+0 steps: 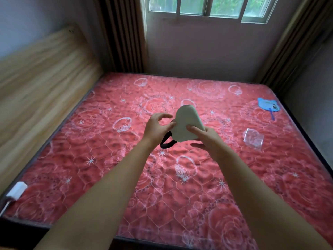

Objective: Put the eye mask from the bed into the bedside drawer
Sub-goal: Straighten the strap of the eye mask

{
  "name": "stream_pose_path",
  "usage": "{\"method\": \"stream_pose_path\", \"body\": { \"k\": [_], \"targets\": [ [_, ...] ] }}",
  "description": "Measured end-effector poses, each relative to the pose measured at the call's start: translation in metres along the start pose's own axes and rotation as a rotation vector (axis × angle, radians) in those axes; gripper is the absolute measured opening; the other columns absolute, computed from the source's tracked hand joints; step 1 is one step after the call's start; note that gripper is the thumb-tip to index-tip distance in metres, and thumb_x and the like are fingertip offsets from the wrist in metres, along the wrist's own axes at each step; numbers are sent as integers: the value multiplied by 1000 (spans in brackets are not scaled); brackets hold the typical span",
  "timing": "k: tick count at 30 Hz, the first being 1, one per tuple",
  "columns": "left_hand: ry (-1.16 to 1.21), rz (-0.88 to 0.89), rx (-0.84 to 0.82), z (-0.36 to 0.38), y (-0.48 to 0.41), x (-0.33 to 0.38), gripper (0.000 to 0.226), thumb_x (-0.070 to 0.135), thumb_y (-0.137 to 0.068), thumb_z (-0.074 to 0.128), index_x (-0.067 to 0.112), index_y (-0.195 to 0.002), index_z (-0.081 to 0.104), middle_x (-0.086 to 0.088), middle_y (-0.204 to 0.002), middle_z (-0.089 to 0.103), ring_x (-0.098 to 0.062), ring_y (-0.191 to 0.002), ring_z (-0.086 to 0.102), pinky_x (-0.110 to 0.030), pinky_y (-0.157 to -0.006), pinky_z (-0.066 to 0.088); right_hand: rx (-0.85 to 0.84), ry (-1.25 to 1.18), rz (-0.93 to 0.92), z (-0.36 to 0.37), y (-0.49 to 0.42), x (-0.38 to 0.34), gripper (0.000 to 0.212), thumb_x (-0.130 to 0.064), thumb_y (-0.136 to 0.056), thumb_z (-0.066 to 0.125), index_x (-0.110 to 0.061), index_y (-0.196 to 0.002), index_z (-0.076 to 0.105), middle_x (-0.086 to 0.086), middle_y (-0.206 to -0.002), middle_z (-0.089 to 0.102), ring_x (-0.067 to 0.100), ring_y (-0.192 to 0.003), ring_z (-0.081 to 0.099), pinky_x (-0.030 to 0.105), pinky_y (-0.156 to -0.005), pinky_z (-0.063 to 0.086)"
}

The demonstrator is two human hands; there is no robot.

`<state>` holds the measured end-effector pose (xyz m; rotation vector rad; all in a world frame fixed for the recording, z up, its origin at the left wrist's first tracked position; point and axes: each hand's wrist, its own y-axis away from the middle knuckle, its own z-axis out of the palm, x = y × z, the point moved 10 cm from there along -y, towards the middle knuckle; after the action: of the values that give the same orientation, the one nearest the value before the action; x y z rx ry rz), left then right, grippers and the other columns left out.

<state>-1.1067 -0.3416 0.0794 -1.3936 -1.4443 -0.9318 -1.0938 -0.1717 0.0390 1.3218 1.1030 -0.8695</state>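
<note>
A pale grey-green eye mask (185,121) with a black strap (166,142) is held up above the middle of the red rose-patterned bed (111,159). My right hand (207,139) grips its lower right corner between thumb and fingers. My left hand (156,128) touches the mask's left edge with its fingertips, the other fingers spread. The strap dangles below the mask. No bedside drawer is in view.
A wooden headboard (41,83) runs along the left. A blue fan (268,105) and a clear plastic bag (253,138) lie on the bed's right side. A white charger (17,191) sits at the near left corner. Curtains (124,33) and a window (207,8) stand beyond.
</note>
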Motion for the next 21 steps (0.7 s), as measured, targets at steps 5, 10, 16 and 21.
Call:
{"method": "stream_pose_path", "body": {
  "k": [5,10,16,21],
  "targets": [
    [134,-179,-5,-6,4,-26,28,23,-92,46,12,-116,53,-12,-125,54,-20,-110,49,-31,-87,35,18,-177,-11,-7,-2,-1,9,-21,-84,62,-13,-87,60,5,-90,62,15,-84,62,25,-75,55],
    [95,-311,-218,9,11,-46,37,15,-88,39,16,-125,45,-10,-125,52,-27,-121,43,-43,-97,31,35,-275,-2,-13,-5,2,10,-22,-84,62,-16,-91,59,5,-93,63,19,-91,62,30,-81,53],
    [49,-351,-368,22,20,-55,23,12,-85,55,21,-106,55,-7,-107,60,-23,-104,51,-47,-98,31,28,-364,30,-14,-6,5,12,-23,-85,61,-13,-91,60,4,-89,66,15,-83,65,30,-79,53],
    [175,-318,-257,13,14,-54,18,18,-87,57,11,-103,58,-7,-94,68,-16,-77,66,-36,-77,47,58,-449,40,-19,-7,7,17,-23,-84,61,-10,-96,59,6,-94,65,17,-89,63,30,-81,52]
  ]
}}
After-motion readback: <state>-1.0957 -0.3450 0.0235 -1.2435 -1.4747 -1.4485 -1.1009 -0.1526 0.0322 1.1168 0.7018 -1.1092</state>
